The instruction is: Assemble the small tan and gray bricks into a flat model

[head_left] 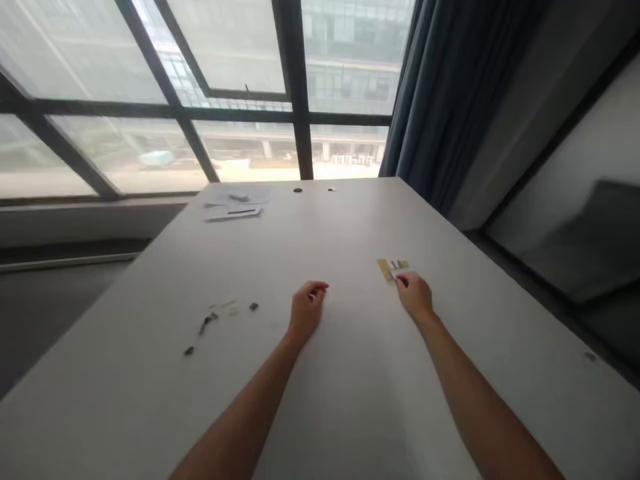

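On the right half of the white table (345, 373), my right hand (416, 295) reaches a small yellow flat piece (384, 269). Its thumb and forefinger are pinched at a small white piece (399, 272) against the yellow one. Small grey and white strips (397, 264) lie at the yellow piece's far side. My left hand (306, 310) hovers or rests near the table's middle, its fingers curled and the fingertips close together. Whatever it may hold is too small to make out. A small dark square piece (254, 307) lies to its left.
Several small dark pieces (207, 321) and pale pieces (232, 309) are scattered on the left. Papers (235, 212) lie at the far left corner, and a round dark spot (298, 191) marks the far edge. Behind stand windows (240, 147) and a dark blue curtain (445, 100).
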Available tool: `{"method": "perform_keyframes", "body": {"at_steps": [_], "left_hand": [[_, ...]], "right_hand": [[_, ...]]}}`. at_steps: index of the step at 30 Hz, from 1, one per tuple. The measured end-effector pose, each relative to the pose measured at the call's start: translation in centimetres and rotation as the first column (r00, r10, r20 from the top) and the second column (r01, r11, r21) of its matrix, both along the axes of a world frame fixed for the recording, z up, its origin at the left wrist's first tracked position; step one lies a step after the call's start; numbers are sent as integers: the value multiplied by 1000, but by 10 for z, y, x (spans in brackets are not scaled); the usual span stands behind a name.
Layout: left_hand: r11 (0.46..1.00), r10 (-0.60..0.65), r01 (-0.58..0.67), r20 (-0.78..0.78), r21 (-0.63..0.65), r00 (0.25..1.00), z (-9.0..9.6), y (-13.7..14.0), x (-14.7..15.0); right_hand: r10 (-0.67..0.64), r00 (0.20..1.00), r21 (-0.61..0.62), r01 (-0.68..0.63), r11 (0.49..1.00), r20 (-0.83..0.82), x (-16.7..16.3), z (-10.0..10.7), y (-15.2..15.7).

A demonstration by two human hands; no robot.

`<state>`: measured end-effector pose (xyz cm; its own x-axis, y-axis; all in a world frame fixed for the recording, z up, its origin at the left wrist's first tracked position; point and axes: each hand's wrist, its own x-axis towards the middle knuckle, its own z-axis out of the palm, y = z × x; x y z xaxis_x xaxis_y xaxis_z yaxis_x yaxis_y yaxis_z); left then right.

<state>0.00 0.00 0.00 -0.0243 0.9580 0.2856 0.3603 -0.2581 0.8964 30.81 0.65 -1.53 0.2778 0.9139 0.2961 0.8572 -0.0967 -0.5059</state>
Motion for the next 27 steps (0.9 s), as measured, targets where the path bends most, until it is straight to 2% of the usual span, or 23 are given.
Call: {"method": "perform_keyframes", "body": {"at_steps": [18, 27], "left_hand": [[1000, 3, -3, 12, 6, 1000, 5, -1, -1], [1000, 5, -5, 14, 13, 1000, 0, 2, -1]], "right_hand": [[-14, 1000, 12, 14, 1000, 9, -2, 3, 0], [-11, 1000, 20, 11, 1000, 26, -1, 2, 0]]}}
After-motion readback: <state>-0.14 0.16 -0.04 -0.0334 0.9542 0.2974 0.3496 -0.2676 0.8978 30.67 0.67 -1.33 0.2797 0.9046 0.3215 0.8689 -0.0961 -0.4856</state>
